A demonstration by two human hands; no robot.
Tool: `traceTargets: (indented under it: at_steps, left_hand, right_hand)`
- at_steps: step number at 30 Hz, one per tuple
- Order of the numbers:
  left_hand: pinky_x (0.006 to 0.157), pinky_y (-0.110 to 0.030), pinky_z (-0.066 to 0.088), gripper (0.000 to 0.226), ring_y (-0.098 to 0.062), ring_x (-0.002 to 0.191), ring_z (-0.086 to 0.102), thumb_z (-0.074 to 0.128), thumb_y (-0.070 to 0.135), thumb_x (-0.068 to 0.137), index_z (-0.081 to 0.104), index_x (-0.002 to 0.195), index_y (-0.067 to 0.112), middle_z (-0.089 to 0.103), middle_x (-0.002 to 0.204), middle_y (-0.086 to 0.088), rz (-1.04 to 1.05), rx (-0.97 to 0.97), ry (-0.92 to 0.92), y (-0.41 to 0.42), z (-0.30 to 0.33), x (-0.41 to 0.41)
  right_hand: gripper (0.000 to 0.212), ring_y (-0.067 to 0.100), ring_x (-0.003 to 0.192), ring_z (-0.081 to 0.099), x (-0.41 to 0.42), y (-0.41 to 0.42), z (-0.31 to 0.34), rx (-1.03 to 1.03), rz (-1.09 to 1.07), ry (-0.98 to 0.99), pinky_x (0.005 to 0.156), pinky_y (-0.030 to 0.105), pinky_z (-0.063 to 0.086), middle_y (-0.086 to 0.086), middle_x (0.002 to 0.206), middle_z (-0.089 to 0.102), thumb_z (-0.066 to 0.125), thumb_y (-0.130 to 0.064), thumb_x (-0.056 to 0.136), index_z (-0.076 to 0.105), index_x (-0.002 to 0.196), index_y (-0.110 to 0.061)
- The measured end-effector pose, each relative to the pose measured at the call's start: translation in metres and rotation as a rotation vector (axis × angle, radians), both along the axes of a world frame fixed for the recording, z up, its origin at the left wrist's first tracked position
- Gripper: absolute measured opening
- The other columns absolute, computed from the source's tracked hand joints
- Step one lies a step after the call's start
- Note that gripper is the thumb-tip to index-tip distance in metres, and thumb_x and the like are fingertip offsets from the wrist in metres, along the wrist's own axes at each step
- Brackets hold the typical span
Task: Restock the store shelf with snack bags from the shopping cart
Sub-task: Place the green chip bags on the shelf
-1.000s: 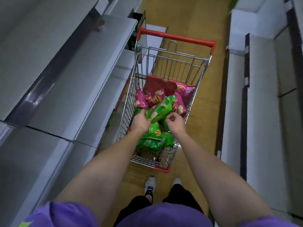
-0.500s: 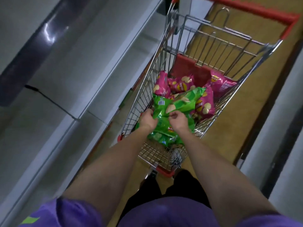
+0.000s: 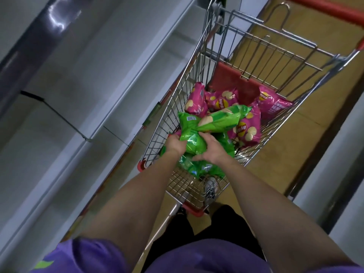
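From the head camera, a wire shopping cart [image 3: 199, 75] with a red handle [image 3: 323, 11] is seen from above in a store aisle, just beside grey shelving [image 3: 82, 79] on the left. More grey shelving [image 3: 346, 174] is seen at the right edge.

Inside the cart, pink Lay's chip bags [image 3: 248, 129] are heaped toward the far end, in front of a red child-seat flap [image 3: 230, 79]. Green chip bags [image 3: 195, 166] are piled at the near end.

A bunch of green chip bags [image 3: 214, 120] is raised slightly above the pile, and both hands are on it. Its left side is gripped by the left hand [image 3: 175, 143], whose fingers are curled into the foil. The right hand [image 3: 210, 148] is laid over the lower part of the bunch; its fingers are bent around the bag, thumb spread toward the left hand. How many bags are in the bunch cannot be told.

Bare forearms, purple sleeves [image 3: 82, 257] and black trousers [image 3: 226, 221] are visible at the bottom. A shoe [image 3: 209, 188] is seen through the cart's wire floor.
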State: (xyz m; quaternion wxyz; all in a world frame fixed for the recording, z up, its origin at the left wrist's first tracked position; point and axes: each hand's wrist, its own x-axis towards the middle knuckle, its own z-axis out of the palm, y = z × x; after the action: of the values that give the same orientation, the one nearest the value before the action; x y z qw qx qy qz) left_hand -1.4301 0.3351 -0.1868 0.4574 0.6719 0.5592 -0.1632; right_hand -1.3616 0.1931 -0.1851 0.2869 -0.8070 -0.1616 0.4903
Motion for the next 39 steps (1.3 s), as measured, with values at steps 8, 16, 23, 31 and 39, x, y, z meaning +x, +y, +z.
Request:
traceTargets:
  at_steps: [8, 16, 23, 31, 39]
  left_hand:
    - [0.079, -0.036, 0.055, 0.027, -0.024, 0.088, 0.066, 0.06, 0.026, 0.1, 0.062, 0.114, 0.003, 0.068, 0.103, -0.01, 0.016, -0.001, -0.235, 0.009, 0.08, 0.038]
    - [0.091, -0.042, 0.057, 0.038, -0.013, 0.094, 0.065, 0.039, 0.012, 0.106, 0.048, 0.141, 0.023, 0.06, 0.126, -0.004, -0.329, 0.112, -0.385, 0.014, 0.133, 0.017]
    - [0.103, -0.053, 0.05, 0.115, -0.039, 0.131, 0.048, 0.089, 0.008, 0.066, 0.024, 0.156, 0.037, 0.042, 0.15, -0.008, -0.885, -0.103, -0.163, -0.001, 0.137, -0.02]
    - [0.116, -0.043, 0.036, 0.12, -0.034, 0.142, 0.038, 0.093, 0.044, 0.061, 0.026, 0.158, 0.02, 0.035, 0.155, -0.015, -1.306, 0.216, -0.329, -0.151, 0.189, -0.045]
    - [0.099, -0.046, 0.054, 0.107, -0.032, 0.113, 0.066, 0.093, 0.058, 0.048, 0.051, 0.139, 0.02, 0.064, 0.129, -0.013, -1.142, -0.359, -0.386, -0.342, 0.18, -0.162]
  right_hand:
    - [0.077, 0.03, 0.127, 0.053, 0.009, 0.022, 0.055, -0.019, -0.093, -0.411, 0.105, 0.049, 0.045, 0.004, 0.144, 0.052, 0.079, -0.035, 0.084, 0.041, 0.149, -0.027]
    - [0.068, 0.033, 0.131, 0.051, -0.031, 0.001, 0.094, -0.044, -0.166, -0.401, 0.105, 0.045, 0.045, 0.01, 0.148, 0.051, 0.066, -0.046, 0.093, 0.04, 0.151, -0.022]
    - [0.086, 0.025, 0.119, 0.06, -0.082, -0.053, 0.127, 0.087, -0.553, -0.309, 0.1, 0.038, 0.05, 0.003, 0.135, 0.062, 0.069, -0.068, 0.076, 0.047, 0.146, -0.023]
    - [0.078, 0.027, 0.122, 0.057, -0.179, -0.181, 0.167, 0.18, -1.106, -0.475, 0.102, 0.051, 0.05, 0.004, 0.133, 0.057, 0.075, -0.062, 0.072, 0.051, 0.139, -0.03]
    - [0.093, 0.032, 0.14, 0.04, -0.345, -0.334, 0.173, 0.152, -1.658, -0.461, 0.112, 0.047, 0.04, 0.012, 0.157, 0.031, 0.077, -0.047, 0.083, 0.024, 0.155, -0.018]
